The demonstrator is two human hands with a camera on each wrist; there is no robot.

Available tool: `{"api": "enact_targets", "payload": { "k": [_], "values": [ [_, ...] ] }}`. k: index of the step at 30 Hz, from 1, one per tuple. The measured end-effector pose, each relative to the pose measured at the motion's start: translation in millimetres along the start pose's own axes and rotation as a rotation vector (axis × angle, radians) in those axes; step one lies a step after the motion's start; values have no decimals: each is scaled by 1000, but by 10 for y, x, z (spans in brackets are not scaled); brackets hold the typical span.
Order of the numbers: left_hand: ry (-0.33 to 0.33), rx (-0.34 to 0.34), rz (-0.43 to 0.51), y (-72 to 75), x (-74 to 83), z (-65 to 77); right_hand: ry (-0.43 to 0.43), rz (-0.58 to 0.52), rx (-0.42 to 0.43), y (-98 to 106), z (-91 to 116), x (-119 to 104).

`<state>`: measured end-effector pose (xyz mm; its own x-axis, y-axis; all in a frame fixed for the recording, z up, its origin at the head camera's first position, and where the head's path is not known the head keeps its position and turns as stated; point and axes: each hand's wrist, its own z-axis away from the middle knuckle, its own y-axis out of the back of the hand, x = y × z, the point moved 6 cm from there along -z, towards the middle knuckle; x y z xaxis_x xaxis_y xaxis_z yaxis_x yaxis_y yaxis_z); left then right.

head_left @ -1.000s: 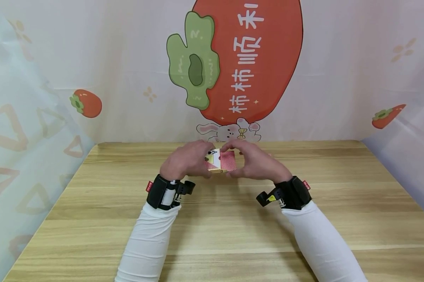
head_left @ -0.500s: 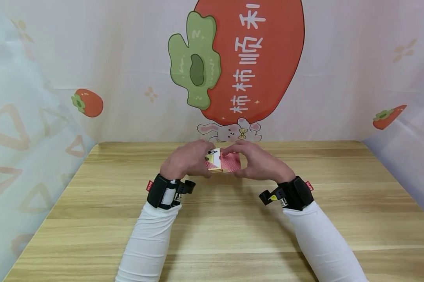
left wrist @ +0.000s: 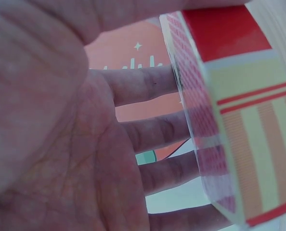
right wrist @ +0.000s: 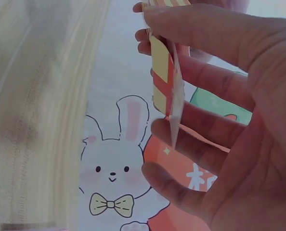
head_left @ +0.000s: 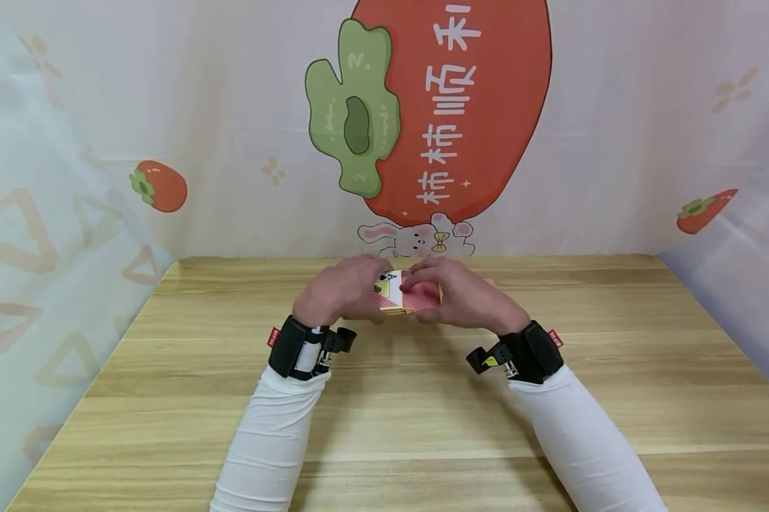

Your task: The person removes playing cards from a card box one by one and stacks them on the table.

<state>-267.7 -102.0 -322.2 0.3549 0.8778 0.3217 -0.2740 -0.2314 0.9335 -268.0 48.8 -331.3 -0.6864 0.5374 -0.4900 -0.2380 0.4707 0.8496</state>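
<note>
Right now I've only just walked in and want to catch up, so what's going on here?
A person holds a playing-card pack in both hands, over the far part of the wooden table. The left hand grips the end where a printed ace shows; the right hand grips the red-patterned end. Something red peeks out past the right hand, too hidden to identify.

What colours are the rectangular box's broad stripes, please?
The stripes are tan and pale yellow, best in left wrist view.
</note>
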Motion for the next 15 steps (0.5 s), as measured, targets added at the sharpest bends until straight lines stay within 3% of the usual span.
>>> {"api": "enact_targets", "payload": {
  "k": [15],
  "values": [
    [2,-5,-12,-1,-5,-21,-43,40,-23,43,-9,0]
  ]
}}
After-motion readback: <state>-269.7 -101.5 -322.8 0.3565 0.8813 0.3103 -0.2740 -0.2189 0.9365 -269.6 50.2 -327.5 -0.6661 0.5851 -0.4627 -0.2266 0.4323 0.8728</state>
